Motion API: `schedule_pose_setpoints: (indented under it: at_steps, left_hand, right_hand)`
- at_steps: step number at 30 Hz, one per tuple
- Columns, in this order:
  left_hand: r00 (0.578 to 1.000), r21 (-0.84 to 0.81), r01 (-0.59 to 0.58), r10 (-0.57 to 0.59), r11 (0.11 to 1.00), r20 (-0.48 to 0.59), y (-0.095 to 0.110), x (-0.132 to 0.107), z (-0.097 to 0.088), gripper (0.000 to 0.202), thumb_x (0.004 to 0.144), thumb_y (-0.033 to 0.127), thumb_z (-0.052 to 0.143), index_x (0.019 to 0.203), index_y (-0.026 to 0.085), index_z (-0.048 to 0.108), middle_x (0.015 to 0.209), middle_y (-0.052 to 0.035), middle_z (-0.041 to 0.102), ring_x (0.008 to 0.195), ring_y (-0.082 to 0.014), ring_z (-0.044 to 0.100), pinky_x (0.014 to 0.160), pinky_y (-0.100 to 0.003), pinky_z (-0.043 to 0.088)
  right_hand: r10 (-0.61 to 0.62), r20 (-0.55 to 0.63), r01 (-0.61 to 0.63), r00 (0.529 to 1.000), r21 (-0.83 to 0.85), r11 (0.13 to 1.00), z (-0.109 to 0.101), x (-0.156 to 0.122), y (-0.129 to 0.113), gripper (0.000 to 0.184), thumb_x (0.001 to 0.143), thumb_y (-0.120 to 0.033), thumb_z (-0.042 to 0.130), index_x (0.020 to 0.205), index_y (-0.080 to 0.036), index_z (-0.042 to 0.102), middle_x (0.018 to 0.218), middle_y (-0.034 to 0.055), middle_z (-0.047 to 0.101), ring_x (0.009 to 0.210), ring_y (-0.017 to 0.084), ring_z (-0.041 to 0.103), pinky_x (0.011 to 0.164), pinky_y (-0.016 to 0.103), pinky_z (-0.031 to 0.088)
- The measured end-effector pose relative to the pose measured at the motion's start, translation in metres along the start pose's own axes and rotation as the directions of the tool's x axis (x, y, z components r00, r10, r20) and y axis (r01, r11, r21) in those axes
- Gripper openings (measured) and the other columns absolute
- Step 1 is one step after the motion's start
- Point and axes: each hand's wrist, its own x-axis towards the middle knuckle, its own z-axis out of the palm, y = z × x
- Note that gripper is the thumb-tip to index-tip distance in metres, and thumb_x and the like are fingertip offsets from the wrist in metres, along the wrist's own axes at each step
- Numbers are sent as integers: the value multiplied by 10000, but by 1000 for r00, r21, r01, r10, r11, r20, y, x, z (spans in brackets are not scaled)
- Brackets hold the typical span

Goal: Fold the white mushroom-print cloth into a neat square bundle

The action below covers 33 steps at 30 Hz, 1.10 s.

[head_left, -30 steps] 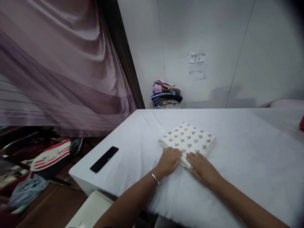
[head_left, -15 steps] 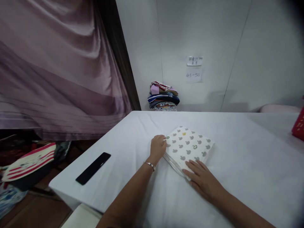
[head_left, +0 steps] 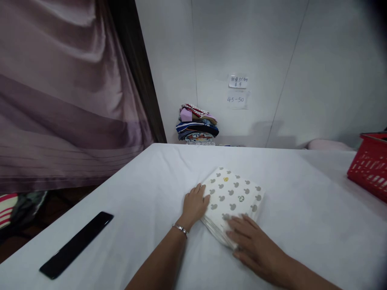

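A folded white cloth with grey mouse-head prints point(head_left: 234, 197) lies on the white table point(head_left: 145, 189). My left hand point(head_left: 195, 203), with a bracelet at the wrist, rests flat against the cloth's left edge, fingers stretched out. My right hand point(head_left: 252, 243) lies flat on the cloth's near corner, fingers spread and pressing down. Neither hand grips anything.
A black phone point(head_left: 77, 243) lies near the table's left front edge. A red plastic basket point(head_left: 370, 165) stands at the right edge. A pile of folded clothes point(head_left: 196, 125) sits against the back wall below paper notes point(head_left: 237, 90). A mauve curtain point(head_left: 60, 88) hangs at left.
My left hand slid from the cloth's near corner up along its left edge and now lies flat there. The right hand stayed on the near corner. The view shifted right, showing the red basket.
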Motion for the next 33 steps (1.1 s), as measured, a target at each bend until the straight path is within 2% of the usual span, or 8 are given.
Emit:
schedule_pose_setpoints:
  at_steps: [4, 11, 17, 20, 22, 24, 29, 33]
  left_hand:
    - [1000, 14, -5, 5, 1000, -8, -1, 0, 1, 457, 875, 373, 357, 1293, 206, 435, 1398, -90, 404, 1227, -240, 408, 957, -402, 351]
    - [1000, 3, -1, 1, 1000, -1, -4, 1, 4, 466, 871, 383, 367, 1300, 211, 431, 1399, -74, 406, 1222, -230, 409, 954, -383, 351]
    - [1000, -7, 12, -12, 1000, 13, -4, 3, 3, 474, 867, 378, 368, 1305, 206, 426, 1398, -78, 406, 1216, -229, 415, 949, -385, 349]
    - [1000, -16, 19, -19, 1000, 15, -3, 3, 3, 475, 865, 379, 372, 1307, 214, 425, 1403, -75, 400, 1223, -228, 410, 952, -386, 345]
    - [999, -27, 28, -28, 999, 20, -2, 3, 2, 475, 861, 375, 380, 1306, 217, 428, 1405, -73, 398, 1226, -228, 409, 955, -388, 344]
    - [999, -49, 40, -39, 998, 21, -3, 3, 3, 476, 857, 373, 388, 1305, 219, 431, 1404, -71, 400, 1231, -229, 407, 959, -394, 345]
    - [995, -177, 50, -65, 983, -79, -9, 2, 6, 514, 840, 393, 429, 1315, 197, 417, 1402, -77, 401, 1274, -214, 364, 1025, -380, 306]
    - [980, -280, 142, -175, 949, -98, -12, 1, 6, 606, 809, 440, 477, 1336, 157, 378, 1388, -99, 412, 1271, -230, 369, 1038, -370, 303]
  right_hand:
    - [168, -35, -169, 985, -19, 986, -5, 33, 33, 474, 914, -350, 414, 1378, -266, 357, 1457, 60, 301, 1350, 236, 227, 1094, 484, 199]
    - [314, 173, -319, 933, 0, 948, 28, 33, 70, 553, 918, -479, 327, 1420, -257, 263, 1483, 54, 221, 1368, 245, 156, 1104, 494, 109]
    - [433, 234, -464, 870, 93, 881, 2, 45, 87, 543, 883, -486, 374, 1366, -239, 395, 1458, 57, 295, 1349, 255, 224, 1088, 448, 189]
    - [649, 152, -658, 746, 14, 753, -11, 56, 123, 539, 861, -431, 407, 1338, -182, 438, 1394, 102, 407, 1295, 273, 337, 1049, 422, 273]
    - [760, 224, -780, 609, -1, 625, -17, 61, 147, 578, 831, -455, 453, 1333, -168, 441, 1315, 120, 500, 1202, 286, 458, 985, 400, 360]
    - [783, 304, -829, 542, 42, 557, -19, 63, 165, 585, 775, -490, 531, 1257, -158, 525, 1238, 121, 567, 1120, 296, 528, 930, 368, 412]
    - [728, 483, -872, 486, 321, 370, -20, 51, 173, 499, 683, -530, 625, 983, -133, 657, 1050, 111, 669, 929, 272, 625, 767, 305, 489]
    - [777, 442, -861, 449, 448, 242, -24, 18, 172, 488, 660, -545, 642, 924, -135, 655, 931, 92, 699, 835, 250, 645, 694, 289, 490]
